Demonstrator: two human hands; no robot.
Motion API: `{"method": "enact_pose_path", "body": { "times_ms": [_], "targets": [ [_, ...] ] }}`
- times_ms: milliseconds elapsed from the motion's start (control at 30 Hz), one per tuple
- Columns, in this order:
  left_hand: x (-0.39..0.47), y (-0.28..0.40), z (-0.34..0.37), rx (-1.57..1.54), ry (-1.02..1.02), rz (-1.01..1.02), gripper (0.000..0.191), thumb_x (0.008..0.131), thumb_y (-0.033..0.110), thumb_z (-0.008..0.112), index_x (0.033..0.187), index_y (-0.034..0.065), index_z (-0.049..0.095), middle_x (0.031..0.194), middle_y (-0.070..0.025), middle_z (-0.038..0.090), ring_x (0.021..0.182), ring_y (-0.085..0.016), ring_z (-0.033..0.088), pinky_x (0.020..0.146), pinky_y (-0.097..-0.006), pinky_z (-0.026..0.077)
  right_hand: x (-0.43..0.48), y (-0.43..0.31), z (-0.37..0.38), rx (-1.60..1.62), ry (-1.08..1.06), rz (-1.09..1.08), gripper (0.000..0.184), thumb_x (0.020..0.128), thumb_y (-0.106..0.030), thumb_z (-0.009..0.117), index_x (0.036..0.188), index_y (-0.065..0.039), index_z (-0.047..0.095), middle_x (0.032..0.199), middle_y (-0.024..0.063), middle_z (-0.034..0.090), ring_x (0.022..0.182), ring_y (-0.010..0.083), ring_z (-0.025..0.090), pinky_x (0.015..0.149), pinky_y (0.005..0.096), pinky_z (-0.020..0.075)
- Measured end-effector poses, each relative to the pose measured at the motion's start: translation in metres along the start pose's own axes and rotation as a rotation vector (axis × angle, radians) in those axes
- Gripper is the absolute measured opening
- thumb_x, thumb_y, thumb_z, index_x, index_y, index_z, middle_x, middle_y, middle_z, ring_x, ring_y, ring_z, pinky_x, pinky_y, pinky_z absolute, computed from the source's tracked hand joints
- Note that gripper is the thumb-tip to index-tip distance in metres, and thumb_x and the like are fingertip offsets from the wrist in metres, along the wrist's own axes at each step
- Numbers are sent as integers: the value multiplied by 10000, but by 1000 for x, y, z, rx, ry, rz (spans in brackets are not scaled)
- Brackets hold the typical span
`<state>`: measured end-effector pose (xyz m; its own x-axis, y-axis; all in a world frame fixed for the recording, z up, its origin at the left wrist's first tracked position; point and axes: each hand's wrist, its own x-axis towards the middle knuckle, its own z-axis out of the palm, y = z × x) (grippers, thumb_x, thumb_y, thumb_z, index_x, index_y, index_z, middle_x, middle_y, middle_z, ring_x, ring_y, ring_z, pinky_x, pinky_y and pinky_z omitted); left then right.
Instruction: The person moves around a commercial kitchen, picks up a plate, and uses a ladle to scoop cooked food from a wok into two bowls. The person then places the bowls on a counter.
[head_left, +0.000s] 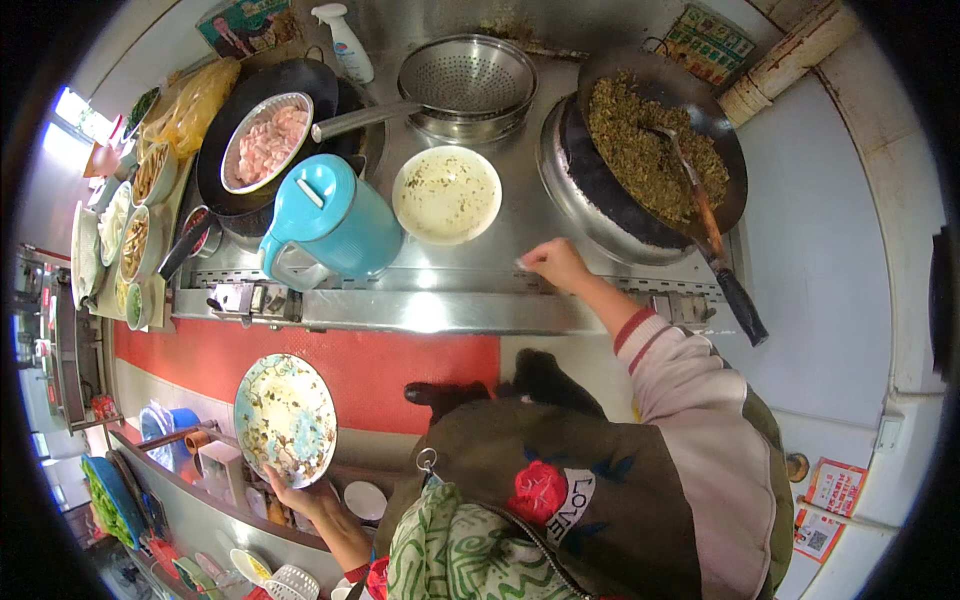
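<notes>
My left hand (296, 491) grips the rim of a patterned plate (285, 420), tilted, with dark and pale food scraps on it, off to the left over the floor and lower shelving. My right hand (556, 264) hovers over the front of the steel stove top (495, 259), its fingers drawn together. A pale spot shows at its fingertips, too small to tell. Left of this hand lies a white plate (448, 195) with brown specks. To its right, a wok (667, 142) holds chopped dark greens and a ladle (697, 187) with a wooden handle.
A turquoise jug (337, 217) stands beside a black pan (214, 165) bearing a basket of raw sliced meat (270, 146). Behind are a steel colander (469, 75) and a spray bottle (345, 45). Several bowls of ingredients (136, 240) line the left. The wok's handle (741, 307) juts past the stove edge.
</notes>
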<state>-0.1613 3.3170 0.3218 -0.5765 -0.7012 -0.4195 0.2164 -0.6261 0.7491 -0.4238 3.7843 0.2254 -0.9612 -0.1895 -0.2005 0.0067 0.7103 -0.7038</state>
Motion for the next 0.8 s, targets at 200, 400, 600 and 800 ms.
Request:
{"method": "enact_pose_path", "body": {
  "times_ms": [200,400,600,800],
  "targets": [
    [1,8,1,70,66,70,498,879,329,469,1277,36,403,1252,-134,477,1115,-303,484,928,-462,403,27,-18,40,-84,-294,-794,68,695,-76,637,742,-33,660,827,132,647,793,280,610,713,358,463],
    [3,9,4,55,39,64,509,878,330,473,1282,30,394,1276,-147,453,1129,-314,468,926,-471,401,9,14,16,-178,-373,-381,50,701,-81,608,703,-66,655,918,140,606,783,287,590,676,357,459],
    [0,12,16,112,40,91,566,874,350,488,1304,5,358,1290,-149,437,1132,-303,470,927,-454,400,-17,15,-57,-99,274,-191,114,702,-40,597,758,-82,688,834,127,652,781,261,616,697,343,483],
    [10,12,26,132,-2,92,603,865,367,484,1324,5,337,1334,-152,390,1182,-319,417,963,-478,360,-112,25,-86,25,649,73,136,726,40,587,785,-37,682,846,97,672,792,216,637,722,302,499]
  ]
}}
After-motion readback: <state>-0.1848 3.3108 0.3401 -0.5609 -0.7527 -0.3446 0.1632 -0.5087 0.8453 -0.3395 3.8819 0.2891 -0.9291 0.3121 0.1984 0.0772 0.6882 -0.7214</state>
